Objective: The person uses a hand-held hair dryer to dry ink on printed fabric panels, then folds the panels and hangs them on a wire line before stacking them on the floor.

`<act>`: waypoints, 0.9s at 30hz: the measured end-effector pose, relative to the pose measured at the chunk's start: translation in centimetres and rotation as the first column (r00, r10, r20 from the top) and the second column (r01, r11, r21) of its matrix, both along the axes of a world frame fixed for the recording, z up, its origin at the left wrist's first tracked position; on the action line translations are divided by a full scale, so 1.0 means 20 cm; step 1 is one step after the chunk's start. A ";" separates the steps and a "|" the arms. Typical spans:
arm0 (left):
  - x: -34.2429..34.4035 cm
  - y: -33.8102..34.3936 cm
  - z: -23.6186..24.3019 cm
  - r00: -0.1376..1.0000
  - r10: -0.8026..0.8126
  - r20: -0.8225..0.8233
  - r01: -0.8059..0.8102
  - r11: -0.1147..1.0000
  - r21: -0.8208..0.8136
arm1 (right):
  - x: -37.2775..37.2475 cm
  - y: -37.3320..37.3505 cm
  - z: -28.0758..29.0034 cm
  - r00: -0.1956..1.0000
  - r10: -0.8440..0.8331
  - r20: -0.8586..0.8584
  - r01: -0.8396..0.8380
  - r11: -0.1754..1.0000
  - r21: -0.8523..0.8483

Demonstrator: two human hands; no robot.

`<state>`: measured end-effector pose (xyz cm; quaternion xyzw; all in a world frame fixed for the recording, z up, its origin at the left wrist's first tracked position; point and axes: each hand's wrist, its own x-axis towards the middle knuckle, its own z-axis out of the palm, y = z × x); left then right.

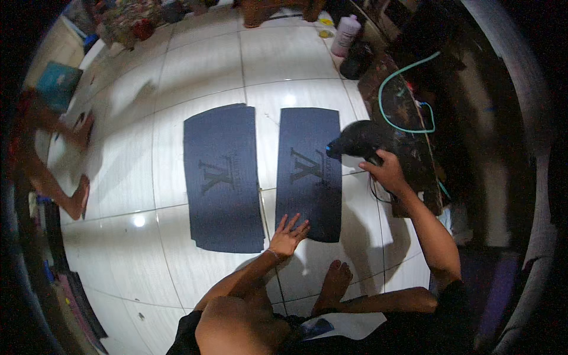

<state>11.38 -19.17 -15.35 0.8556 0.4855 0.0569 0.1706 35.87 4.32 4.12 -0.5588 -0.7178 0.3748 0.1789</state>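
A dark blue rectangular mat [307,195] with a black emblem [306,166] lay flat on the white tiled floor [204,68], its short edges nearest and farthest. A black hair dryer [362,137] was held up at its right side, blue-tipped nozzle [333,149] pointing left toward the emblem.

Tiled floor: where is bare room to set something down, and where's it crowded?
The floor is bare beyond the left mat stack and right mat, and between that stack and the other person's feet. Only a narrow strip parts stack and mat. The right is crowded: right hand, black dryer, green hose.
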 end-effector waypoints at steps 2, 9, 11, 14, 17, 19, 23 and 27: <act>-0.04 0.01 -0.02 0.993 0.042 0.109 -0.050 0.996 0.072 | 0.02 -0.01 0.02 0.999 -0.037 -0.029 0.035 0.998 -0.046; -0.43 0.58 0.53 0.780 0.389 0.490 -0.417 0.907 -0.057 | 0.16 0.01 0.11 0.987 -0.147 -0.066 0.148 0.989 0.017; -0.55 0.87 0.93 0.808 0.412 0.422 -0.476 0.878 0.054 | 0.27 0.06 0.04 0.988 -0.151 -0.046 0.154 0.985 0.082; -0.82 1.13 1.36 0.844 0.283 0.455 -0.477 0.784 0.397 | 0.14 0.03 0.08 0.985 -0.112 -0.132 0.122 0.990 0.069; -0.87 1.11 1.79 0.873 0.174 0.456 -0.376 0.835 0.401 | 0.17 0.02 0.08 0.980 -0.151 -0.129 0.149 0.989 -0.020; -0.87 0.92 1.95 0.927 0.189 0.323 -0.314 0.863 0.395 | 0.18 0.02 0.06 0.987 -0.115 -0.108 0.118 0.993 0.021; -0.95 0.48 1.77 0.991 0.084 0.108 -0.125 0.877 0.464 | 0.17 0.01 0.08 0.996 -0.081 -0.045 0.078 0.995 -0.064; -0.95 0.11 1.26 0.959 0.273 0.074 -0.282 0.908 0.309 | 0.38 0.02 -0.17 0.999 -0.027 0.023 0.019 0.959 0.284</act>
